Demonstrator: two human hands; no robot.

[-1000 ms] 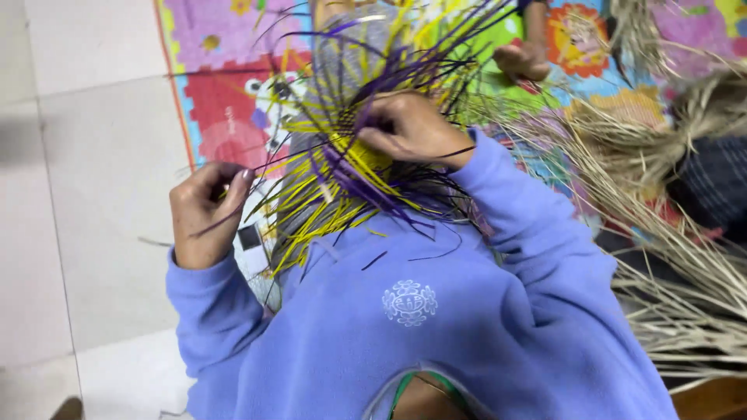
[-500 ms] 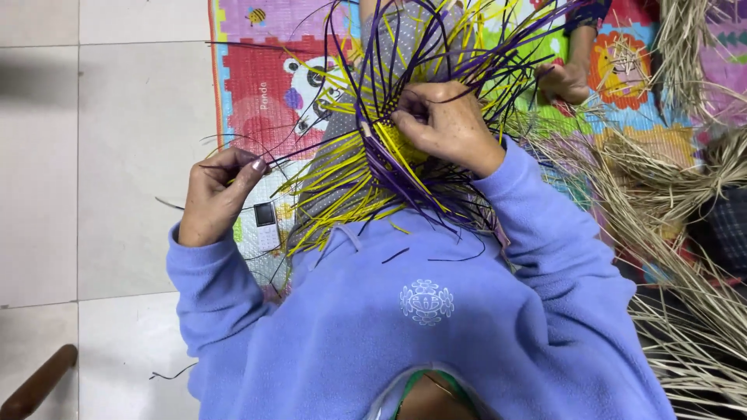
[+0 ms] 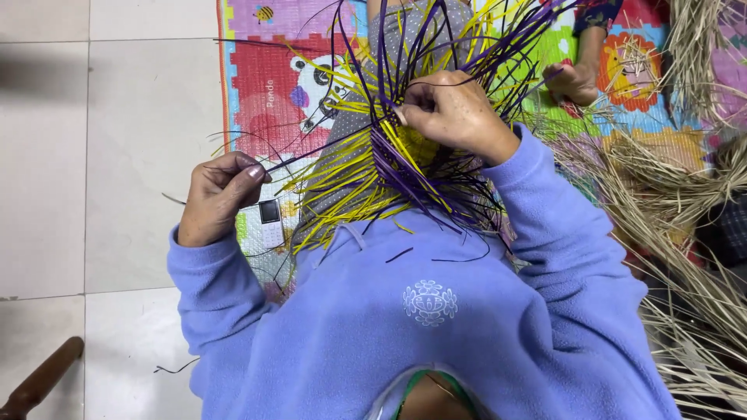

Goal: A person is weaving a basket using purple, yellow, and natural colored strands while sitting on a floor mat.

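— What has shifted since the earlier frame?

— The left hand (image 3: 220, 196) has drawn a little farther out toward nine o'clock, and the purple strand (image 3: 311, 155) it pulls now runs taut to the woven piece (image 3: 389, 167).

— And the grips?

— The left grip is clenched on that single purple strand, pinched at the fingertips. The right hand (image 3: 455, 113) is closed on the weave itself, pressing the crossing strips at twelve o'clock of the lap.

— How far along does it look?

— I judge it early to middling: only a small tight core of yellow and purple is woven — most strips (image 3: 436, 39) fan out loose, unworked.

— Room to move?

— At nine o'clock the tiled floor (image 3: 117, 155) gives open room for pulling. At three o'clock dry straw (image 3: 685, 202) crowds close, and another person's hand (image 3: 572, 82) rests on the play mat (image 3: 264, 78) at one o'clock. A small phone (image 3: 270, 222) lies just beside the left wrist.
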